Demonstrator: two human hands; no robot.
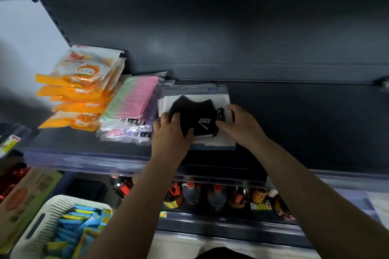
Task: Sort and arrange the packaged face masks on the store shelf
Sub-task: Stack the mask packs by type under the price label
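Both hands, left hand point(171, 130) and right hand point(240, 125), fingers clamped on the black mask packet point(195, 118) lying mid-shelf point(294, 122) toward its front edge, seemingly atop other clear packets, beside pastel packs point(134, 103).

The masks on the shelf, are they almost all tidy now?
Partly. The orange packs and the pink-and-green packs already lie in two piles on the shelf. Both hands, left hand and right hand, are setting down the black mask pack beside them. The white basket below holds blue and yellow packets, perhaps more to sort; I cannot tell what they are.
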